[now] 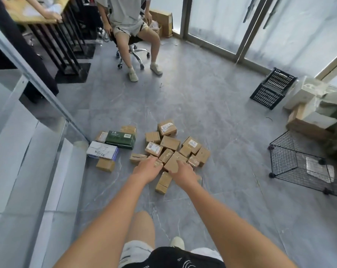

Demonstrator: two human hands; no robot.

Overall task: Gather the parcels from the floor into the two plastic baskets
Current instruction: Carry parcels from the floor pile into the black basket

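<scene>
Several small brown cardboard parcels [170, 143] lie heaped on the grey floor ahead of me. A green box [121, 139] and a white box [102, 150] lie to their left. My left hand [147, 168] reaches down onto the near edge of the heap, fingers curled round a small brown parcel [158, 163]. My right hand [183, 172] grips the near end of a larger brown parcel [173, 161] in the heap's middle. One black plastic basket [273, 88] lies tipped at the far right by the glass wall. A second plastic basket is not visible.
A black wire-mesh cube [299, 165] stands on the floor at right, with stacked cartons [309, 120] behind it. A person sits on a wheeled office chair [133, 53] beyond the parcels. A glass railing [47, 97] runs along my left.
</scene>
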